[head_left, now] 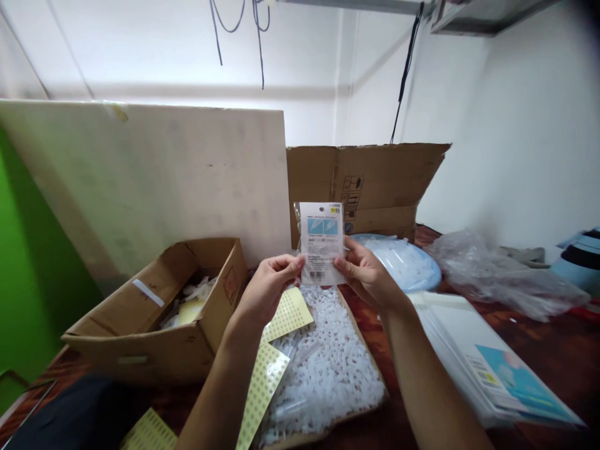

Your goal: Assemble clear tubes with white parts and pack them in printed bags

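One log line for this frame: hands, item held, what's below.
left hand: pinching printed packet | right hand: pinching same packet | below: small white pieces, yellow dotted sheets

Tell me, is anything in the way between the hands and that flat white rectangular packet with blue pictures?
No, nothing visible stands between them: the left hand and right hand both pinch the packet directly, near its lower side edges. The heap of small white pieces lies below, not in between.

the bare left forearm (218, 384) and right forearm (424, 372) reach forward and slant inward. the left hand (267, 284) and right hand (371, 275) face each other, thumbs (347, 269) pinching against curled fingers (355, 246).
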`<state>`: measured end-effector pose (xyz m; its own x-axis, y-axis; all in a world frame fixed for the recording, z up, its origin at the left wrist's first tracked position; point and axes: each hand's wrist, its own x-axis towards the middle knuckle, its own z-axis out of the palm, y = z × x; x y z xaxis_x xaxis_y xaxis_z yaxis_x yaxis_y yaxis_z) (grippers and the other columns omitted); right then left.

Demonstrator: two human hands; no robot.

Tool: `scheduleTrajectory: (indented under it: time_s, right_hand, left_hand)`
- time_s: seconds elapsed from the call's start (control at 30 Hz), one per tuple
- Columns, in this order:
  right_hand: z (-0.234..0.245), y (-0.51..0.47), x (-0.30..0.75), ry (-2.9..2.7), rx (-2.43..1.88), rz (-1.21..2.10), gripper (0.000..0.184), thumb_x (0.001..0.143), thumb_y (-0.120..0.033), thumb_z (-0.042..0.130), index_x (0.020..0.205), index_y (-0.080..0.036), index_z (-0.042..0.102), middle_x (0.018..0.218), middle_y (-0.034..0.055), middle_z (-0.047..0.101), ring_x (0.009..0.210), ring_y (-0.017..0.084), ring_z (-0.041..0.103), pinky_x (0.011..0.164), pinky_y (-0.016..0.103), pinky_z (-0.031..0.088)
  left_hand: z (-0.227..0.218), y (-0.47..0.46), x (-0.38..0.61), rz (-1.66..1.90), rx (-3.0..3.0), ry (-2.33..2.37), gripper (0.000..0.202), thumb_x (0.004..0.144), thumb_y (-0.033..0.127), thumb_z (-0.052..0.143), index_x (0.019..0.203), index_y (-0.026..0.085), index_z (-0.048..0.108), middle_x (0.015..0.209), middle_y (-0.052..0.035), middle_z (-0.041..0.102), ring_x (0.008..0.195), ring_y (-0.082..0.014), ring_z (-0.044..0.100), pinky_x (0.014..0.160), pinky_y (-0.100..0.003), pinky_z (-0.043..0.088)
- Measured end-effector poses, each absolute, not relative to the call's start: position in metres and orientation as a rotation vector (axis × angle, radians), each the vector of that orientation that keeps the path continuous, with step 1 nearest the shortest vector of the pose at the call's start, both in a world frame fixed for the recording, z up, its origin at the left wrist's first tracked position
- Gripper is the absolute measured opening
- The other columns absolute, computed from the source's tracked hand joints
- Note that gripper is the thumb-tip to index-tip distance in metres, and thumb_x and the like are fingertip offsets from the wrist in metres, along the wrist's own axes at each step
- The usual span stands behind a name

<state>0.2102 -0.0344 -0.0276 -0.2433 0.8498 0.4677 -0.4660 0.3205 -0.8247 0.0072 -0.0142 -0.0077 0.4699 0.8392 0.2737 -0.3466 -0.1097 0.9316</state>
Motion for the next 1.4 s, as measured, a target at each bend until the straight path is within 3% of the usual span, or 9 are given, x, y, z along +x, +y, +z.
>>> scheduleTrajectory:
  time_s: [0.13,0.33,0.43,0.5,0.57,0.77,1.07,1.4]
  right_hand:
    - [-0.03,-0.034,0.215,-1.277,-0.341,1.321,0.043,0.092,-0.027,0.074,0.134,-0.026,0.064,0.126,0.0094,0.073,0.124,0.03,0.066,0.1,0.047,0.06]
    - [-0.029,-0.033,0.213,-1.233,-0.366,1.365,0.039,0.092,-0.029,0.073,0.13,-0.024,0.067,0.129,0.0113,0.072,0.12,0.032,0.068,0.094,0.05,0.063]
    - [-0.029,-0.031,0.21,-1.201,-0.399,1.325,0.041,0.09,-0.03,0.076,0.129,-0.023,0.066,0.128,0.0124,0.072,0.118,0.033,0.069,0.091,0.051,0.064]
    - [-0.029,-0.03,0.208,-1.191,-0.424,1.284,0.043,0.088,-0.031,0.078,0.128,-0.024,0.065,0.126,0.0125,0.073,0.117,0.034,0.07,0.09,0.052,0.064]
    - [-0.029,-0.03,0.206,-1.189,-0.443,1.249,0.044,0.086,-0.032,0.08,0.127,-0.024,0.065,0.124,0.0123,0.074,0.116,0.034,0.07,0.091,0.052,0.064]
    - [-0.028,-0.032,0.199,-1.188,-0.413,1.199,0.038,0.088,-0.03,0.078,0.124,-0.027,0.064,0.125,0.0093,0.074,0.119,0.032,0.068,0.094,0.051,0.062]
    - [-0.03,-0.031,0.192,-1.218,-0.389,1.123,0.038,0.091,-0.031,0.074,0.128,-0.03,0.063,0.123,0.008,0.074,0.12,0.033,0.067,0.094,0.053,0.062]
    - [-0.028,-0.032,0.188,-1.213,-0.414,1.088,0.04,0.088,-0.034,0.076,0.125,-0.029,0.062,0.119,0.0076,0.075,0.118,0.033,0.067,0.092,0.053,0.062]
  left_hand:
    - [-0.006,-0.015,0.005,1.096,1.315,0.485,0.042,0.076,0.047,0.086,0.059,0.014,0.066,0.062,-0.0002,0.057,0.06,-0.0095,0.049,0.06,-0.022,0.041]
    - [-0.01,-0.008,0.002,1.275,1.384,0.645,0.033,0.076,0.046,0.087,0.075,0.014,0.08,0.064,-0.0023,0.063,0.061,-0.0117,0.052,0.06,-0.025,0.043]
    - [-0.011,-0.007,0.002,1.329,1.428,0.642,0.035,0.079,0.044,0.084,0.097,0.014,0.082,0.078,-0.0065,0.072,0.071,-0.0147,0.061,0.067,-0.026,0.049]
    - [-0.01,-0.008,0.003,1.414,1.465,0.652,0.048,0.079,0.041,0.085,0.119,0.017,0.076,0.088,-0.0064,0.075,0.077,-0.0159,0.065,0.069,-0.027,0.053]
    - [-0.007,-0.012,0.005,1.532,1.518,0.682,0.059,0.077,0.037,0.087,0.131,0.021,0.069,0.091,-0.0044,0.075,0.079,-0.0159,0.068,0.07,-0.026,0.055]
    - [-0.005,-0.023,0.012,1.792,1.678,0.873,0.026,0.079,0.039,0.086,0.091,0.02,0.073,0.085,-0.0032,0.075,0.075,-0.0162,0.07,0.066,-0.026,0.056]
    - [-0.006,-0.028,0.016,1.851,1.579,0.891,0.024,0.08,0.039,0.085,0.091,0.019,0.076,0.086,-0.0044,0.077,0.077,-0.0168,0.07,0.07,-0.027,0.056]
    - [-0.01,-0.025,0.026,1.709,1.186,0.568,0.027,0.077,0.037,0.087,0.089,0.015,0.076,0.086,-0.004,0.073,0.08,-0.0142,0.066,0.078,-0.026,0.053]
